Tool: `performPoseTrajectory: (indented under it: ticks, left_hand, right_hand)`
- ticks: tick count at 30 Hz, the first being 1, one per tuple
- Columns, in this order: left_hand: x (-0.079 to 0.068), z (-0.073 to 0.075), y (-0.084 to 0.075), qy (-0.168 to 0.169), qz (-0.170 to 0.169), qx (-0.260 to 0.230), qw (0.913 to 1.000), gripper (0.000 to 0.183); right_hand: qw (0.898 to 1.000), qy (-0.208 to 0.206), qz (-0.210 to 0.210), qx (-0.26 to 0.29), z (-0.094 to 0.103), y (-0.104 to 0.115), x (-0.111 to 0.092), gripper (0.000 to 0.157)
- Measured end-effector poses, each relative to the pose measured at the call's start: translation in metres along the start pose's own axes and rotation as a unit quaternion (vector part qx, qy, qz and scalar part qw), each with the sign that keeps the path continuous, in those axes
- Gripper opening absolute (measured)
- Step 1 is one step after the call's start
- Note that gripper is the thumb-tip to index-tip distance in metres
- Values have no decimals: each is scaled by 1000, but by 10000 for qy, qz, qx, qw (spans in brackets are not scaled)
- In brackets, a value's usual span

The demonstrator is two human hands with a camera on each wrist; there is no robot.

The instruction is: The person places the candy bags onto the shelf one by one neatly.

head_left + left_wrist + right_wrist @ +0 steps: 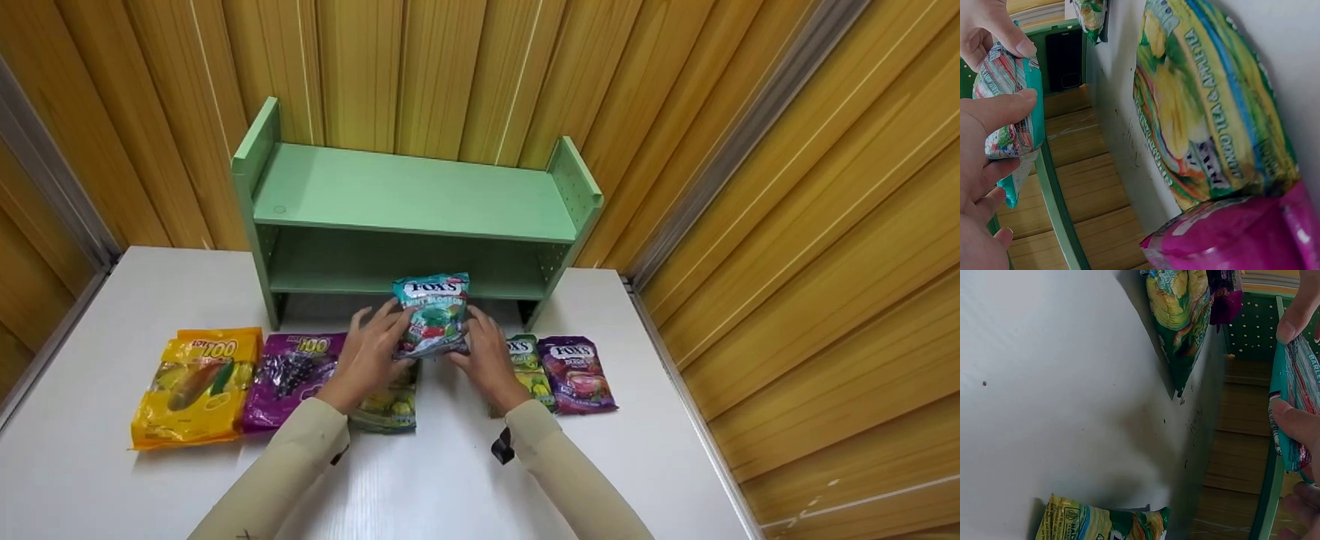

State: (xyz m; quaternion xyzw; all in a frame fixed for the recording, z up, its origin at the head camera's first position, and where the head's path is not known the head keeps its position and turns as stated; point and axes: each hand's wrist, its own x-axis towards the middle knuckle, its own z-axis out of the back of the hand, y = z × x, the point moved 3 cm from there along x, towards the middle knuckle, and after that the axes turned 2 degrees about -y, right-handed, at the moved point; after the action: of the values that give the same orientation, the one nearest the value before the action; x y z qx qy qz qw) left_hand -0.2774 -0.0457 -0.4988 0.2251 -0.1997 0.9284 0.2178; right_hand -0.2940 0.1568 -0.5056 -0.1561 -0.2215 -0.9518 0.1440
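Both hands hold a teal Fox's candy bag [433,311] upright at the front of the green shelf rack. My left hand [367,352] grips the bag's left side and my right hand [487,352] grips its right side. In the left wrist view, thumbs press the back of the teal bag [1010,84], near its edge. Below my left forearm lies a green-yellow candy bag [390,409], partly covered. Another green-yellow Fox's bag [532,375] lies partly behind my right wrist.
The green shelf rack [412,187] stands against wood-patterned panels. Left on the white table [420,495] lie a yellow candy bag [199,390] and a purple one [292,382]. A purple Fox's bag [577,379] lies at the right.
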Motion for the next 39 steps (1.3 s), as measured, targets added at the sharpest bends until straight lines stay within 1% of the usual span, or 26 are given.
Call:
performPoseTrajectory:
  ticks: [7, 11, 19, 25, 30, 34, 39]
  left_hand:
    - [7, 1, 6, -91, -57, -12, 9999, 82]
    - [11, 2, 8, -20, 7, -62, 10000, 82]
    - [17, 4, 10, 175, 120, -179, 9996, 78]
    - [20, 3, 11, 147, 110, -167, 9997, 78]
    - [22, 6, 10, 182, 206, -185, 9995, 78]
    - [23, 8, 9, 205, 314, -245, 9990, 77]
    - [24, 9, 7, 123, 375, -171, 9991, 73]
  right_hand:
    - [9999, 52, -54, 101, -3, 1, 9, 39]
    - [9999, 78, -52, 86, -3, 1, 13, 39]
    - [9994, 219, -158, 226, -3, -2, 20, 39]
    - [9990, 323, -195, 256, 0, -3, 24, 39]
    - [9993, 297, -161, 156, 1, -3, 25, 41]
    - [9999, 97, -37, -4, 4, -3, 28, 44]
    - [9977, -427, 386, -366, 7, -1, 31, 45]
